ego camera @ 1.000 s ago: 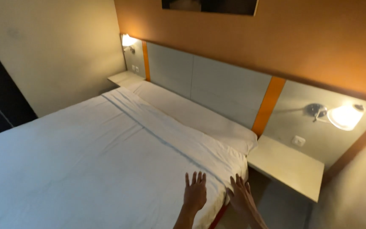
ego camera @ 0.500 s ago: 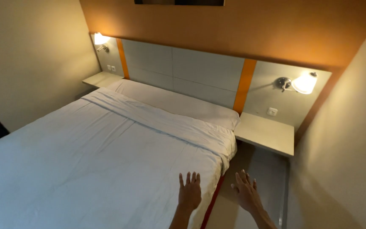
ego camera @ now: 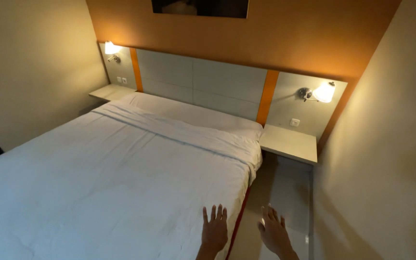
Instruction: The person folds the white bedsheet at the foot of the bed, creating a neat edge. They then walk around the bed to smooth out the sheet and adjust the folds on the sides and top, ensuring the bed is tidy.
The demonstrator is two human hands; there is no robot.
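- Both hands are empty with no grip on anything: the left hand (ego camera: 214, 233) spreads flat, fingers apart, over the near edge of the white bed sheet (ego camera: 111, 178), while the right hand (ego camera: 274, 234) hangs open over the floor (ego camera: 285, 192) beside the bed.
- White sheet lies smooth across the bed, with a folded band (ego camera: 179, 132) near the grey headboard (ego camera: 196, 79).
- Likely risk: a palm pressing or sliding at the edge could drag the sheet and wrinkle it, or pull it off the red mattress side (ego camera: 239, 219).
- Narrow floor gap by the wall gives little room; the bedside shelf (ego camera: 289, 143) could be bumped.
- No packages or labels show. A dark framed picture (ego camera: 200, 7) hangs on the orange wall; small white sockets (ego camera: 294, 123) sit under the lit lamp (ego camera: 324, 92).
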